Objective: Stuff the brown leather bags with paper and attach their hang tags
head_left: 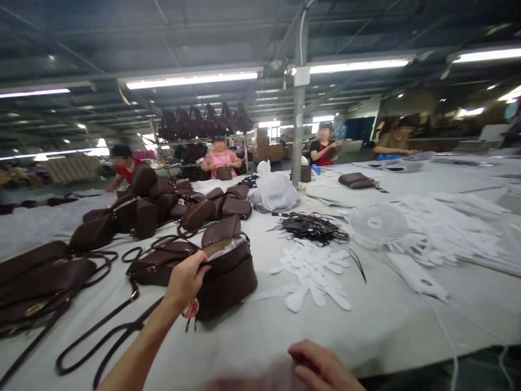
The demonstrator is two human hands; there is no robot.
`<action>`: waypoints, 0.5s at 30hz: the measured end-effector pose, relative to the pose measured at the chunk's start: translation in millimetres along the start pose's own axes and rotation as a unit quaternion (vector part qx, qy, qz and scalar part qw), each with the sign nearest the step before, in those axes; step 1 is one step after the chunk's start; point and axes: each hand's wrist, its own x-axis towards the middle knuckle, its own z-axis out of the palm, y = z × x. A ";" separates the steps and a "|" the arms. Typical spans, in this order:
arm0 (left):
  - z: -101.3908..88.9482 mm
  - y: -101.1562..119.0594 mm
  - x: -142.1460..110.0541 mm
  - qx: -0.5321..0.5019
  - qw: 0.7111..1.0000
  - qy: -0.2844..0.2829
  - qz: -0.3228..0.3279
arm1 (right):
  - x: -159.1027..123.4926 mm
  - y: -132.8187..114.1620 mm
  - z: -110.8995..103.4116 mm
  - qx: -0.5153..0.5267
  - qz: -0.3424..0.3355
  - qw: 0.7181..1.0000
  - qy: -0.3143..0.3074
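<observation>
My left hand (188,281) grips the near upper edge of a dark brown handbag (230,279), its fingers closed on the rim. The bag stands upright on the white-covered table (260,347), its top open with pale lining or stuffing showing. A red round tag (191,308) hangs by my left wrist. Down at the table's near edge, my right hand (321,366) is apart from the bag, fingers loosely curled and somewhat blurred, with nothing visible in it. To the right of the bag lie white glove-shaped cutouts (315,274) in a loose pile.
More brown bags (134,212) heap at the left, their straps trailing across the table. Black straps (311,228) lie bundled near a white fan (378,225) with a cord. A white plastic bag (274,190) sits by a pillar (298,108). Several people work beyond.
</observation>
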 end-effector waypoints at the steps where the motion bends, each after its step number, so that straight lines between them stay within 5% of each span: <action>1: 3.0 -0.9 -0.9 -0.004 1.000 0.002 0.002 | 2.2 -6.0 -6.0 0.000 -0.005 1.000 0.006; 8: 8.2 -3.5 -6.5 -0.076 0.996 0.036 0.027 | 50.7 -17.8 -41.4 -0.112 -0.055 0.987 0.099; 15: 17.4 -9.3 -38.0 -0.015 0.983 0.170 0.072 | 103.5 -33.6 -15.7 -0.220 -0.139 0.963 0.062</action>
